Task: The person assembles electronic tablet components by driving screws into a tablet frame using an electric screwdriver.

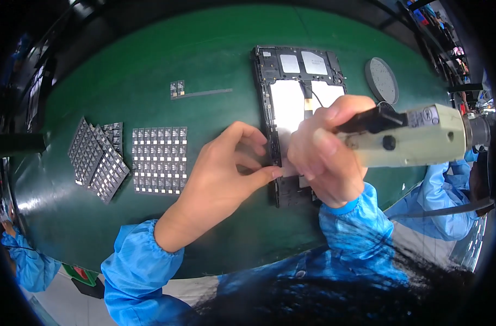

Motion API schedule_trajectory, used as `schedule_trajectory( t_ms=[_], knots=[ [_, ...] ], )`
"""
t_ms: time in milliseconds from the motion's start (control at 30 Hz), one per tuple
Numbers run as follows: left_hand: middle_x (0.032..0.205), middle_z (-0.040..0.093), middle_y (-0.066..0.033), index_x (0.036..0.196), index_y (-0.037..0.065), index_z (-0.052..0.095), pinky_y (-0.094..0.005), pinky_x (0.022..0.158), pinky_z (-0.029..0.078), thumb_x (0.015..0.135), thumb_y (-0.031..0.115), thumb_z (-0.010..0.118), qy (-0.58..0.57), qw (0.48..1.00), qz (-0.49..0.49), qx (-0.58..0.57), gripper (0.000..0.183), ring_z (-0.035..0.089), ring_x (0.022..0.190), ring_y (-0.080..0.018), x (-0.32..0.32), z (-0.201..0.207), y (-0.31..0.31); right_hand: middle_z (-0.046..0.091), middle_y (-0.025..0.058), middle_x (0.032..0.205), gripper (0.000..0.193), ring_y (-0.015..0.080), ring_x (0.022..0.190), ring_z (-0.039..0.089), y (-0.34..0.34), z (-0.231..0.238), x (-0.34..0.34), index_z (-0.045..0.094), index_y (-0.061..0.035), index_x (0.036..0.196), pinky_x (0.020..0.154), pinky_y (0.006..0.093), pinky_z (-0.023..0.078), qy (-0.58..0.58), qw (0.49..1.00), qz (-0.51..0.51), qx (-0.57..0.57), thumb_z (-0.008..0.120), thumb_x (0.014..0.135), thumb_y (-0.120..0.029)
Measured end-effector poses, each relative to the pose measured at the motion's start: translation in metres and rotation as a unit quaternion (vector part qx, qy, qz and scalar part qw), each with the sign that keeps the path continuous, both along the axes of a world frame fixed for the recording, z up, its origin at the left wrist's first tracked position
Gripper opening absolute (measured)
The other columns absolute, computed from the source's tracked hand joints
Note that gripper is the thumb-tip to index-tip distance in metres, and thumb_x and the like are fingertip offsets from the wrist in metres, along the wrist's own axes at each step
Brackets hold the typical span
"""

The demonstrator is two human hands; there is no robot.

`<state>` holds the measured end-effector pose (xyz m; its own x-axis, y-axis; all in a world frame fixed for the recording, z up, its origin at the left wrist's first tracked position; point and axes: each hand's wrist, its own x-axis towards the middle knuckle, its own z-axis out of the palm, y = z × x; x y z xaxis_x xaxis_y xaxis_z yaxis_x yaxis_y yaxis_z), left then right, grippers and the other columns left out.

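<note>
A dark tablet-like device frame (268, 108) with silvery inner plates lies on the table, its internals facing up. My left hand (215, 168) is at its left edge, fingers curved and apart, the thumb tip against the edge. In my right hand (335, 152) is a pale green electric screwdriver (416, 138) with a black lever, lying sideways above the device's right half. The screwdriver's tip is hidden behind my fingers. Part of the device's lower section is covered by my right hand.
Left of my left hand lies a panel of small circuit boards (160, 160), beside a pile of similar panels (98, 157). Further back are two small boards on a thin strip (204, 93). A round grey dish (382, 80) stands right of the device. Other people in blue sleeves (441, 201) sit at both sides.
</note>
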<state>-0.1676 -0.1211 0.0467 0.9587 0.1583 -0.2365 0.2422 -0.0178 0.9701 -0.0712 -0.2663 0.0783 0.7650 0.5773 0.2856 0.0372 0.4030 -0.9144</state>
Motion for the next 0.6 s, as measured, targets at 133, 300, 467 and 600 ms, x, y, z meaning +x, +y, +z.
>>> schedule_trajectory(
  t_ms=[133, 300, 467, 600],
  knots=[
    [0.095, 0.062, -0.0112, 0.105, 0.000, 0.052, -0.0297, 0.069, 0.054, 0.078, 0.005, 0.078, 0.020, 0.999, 0.010, -0.041, 0.038, 0.068, 0.078, -0.0169, 0.000, 0.002, -0.001, 0.040, 0.0025, 0.062, 0.023, 0.0110, 0.047, 0.038, -0.004, -0.004, -0.006, 0.040, -0.0091, 0.111, 0.044, 0.0282, 0.034, -0.002, 1.000, 0.001, -0.006, 0.053, 0.093, -0.007],
    [0.097, 0.061, -0.0110, 0.105, 0.001, 0.052, -0.0288, 0.069, 0.054, 0.078, 0.003, 0.078, 0.020, 0.997, 0.018, -0.073, 0.037, 0.067, 0.078, -0.0158, 0.000, 0.000, -0.002, 0.041, 0.0025, 0.063, 0.023, 0.0110, 0.047, 0.038, -0.003, -0.007, -0.005, 0.039, -0.0093, 0.111, 0.044, 0.0282, 0.034, -0.006, 1.000, 0.006, -0.019, 0.054, 0.093, -0.007],
    [0.096, 0.060, -0.0110, 0.103, -0.001, 0.051, -0.0281, 0.069, 0.054, 0.079, 0.003, 0.076, 0.021, 0.997, 0.015, -0.074, 0.035, 0.067, 0.077, -0.0151, 0.000, 0.001, -0.002, 0.041, 0.0026, 0.063, 0.024, 0.0109, 0.047, 0.038, -0.007, -0.012, -0.007, 0.039, -0.0095, 0.111, 0.044, 0.0281, 0.034, -0.012, 0.999, 0.013, -0.032, 0.054, 0.093, -0.007],
    [0.096, 0.060, -0.0114, 0.102, -0.001, 0.051, -0.0277, 0.068, 0.054, 0.079, 0.003, 0.076, 0.015, 0.997, 0.016, -0.071, 0.034, 0.067, 0.077, -0.0151, -0.001, -0.001, -0.002, 0.041, 0.0026, 0.064, 0.024, 0.0109, 0.047, 0.038, -0.010, -0.014, -0.008, 0.039, -0.0097, 0.111, 0.044, 0.0280, 0.034, -0.020, 0.999, 0.018, -0.038, 0.054, 0.093, -0.007]
  ],
)
